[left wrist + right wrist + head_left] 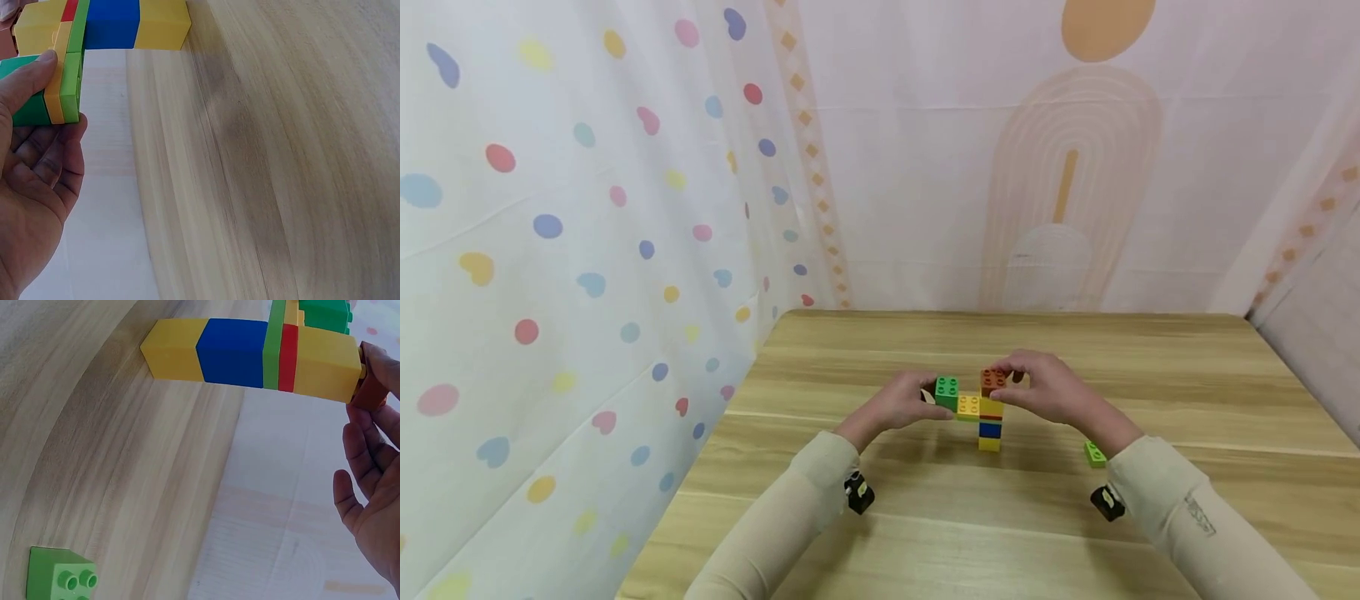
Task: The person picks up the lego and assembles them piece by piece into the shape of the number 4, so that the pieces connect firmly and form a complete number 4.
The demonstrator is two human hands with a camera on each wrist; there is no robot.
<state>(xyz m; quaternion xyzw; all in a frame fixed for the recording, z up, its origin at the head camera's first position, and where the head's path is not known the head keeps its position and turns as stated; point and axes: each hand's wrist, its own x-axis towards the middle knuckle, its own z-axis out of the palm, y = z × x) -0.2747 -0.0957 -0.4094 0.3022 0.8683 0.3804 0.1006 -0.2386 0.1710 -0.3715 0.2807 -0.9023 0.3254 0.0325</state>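
A tower of toy building bricks stands upright on the table: a yellow brick [178, 350] at the base, then a blue brick [231, 353], a light green plate [273, 356], a red plate [287, 359] and another yellow brick [325, 362]. Above these, my right hand [1051, 387] pinches a brown brick [992, 381]; yellow studs show in a slim gap beneath it. Leftward from the tower juts a side arm with a yellow-orange plate [968, 406] and a green brick [947, 392]. My left hand [898, 402] grips that arm's outer end, thumb against the plate.
On the table [925, 542], a loose light green brick [1095, 454] lies right of the tower, close to the right wrist. A patterned curtain [917, 167] hangs behind the table's far edge, and a dotted one [587, 333] along the left.
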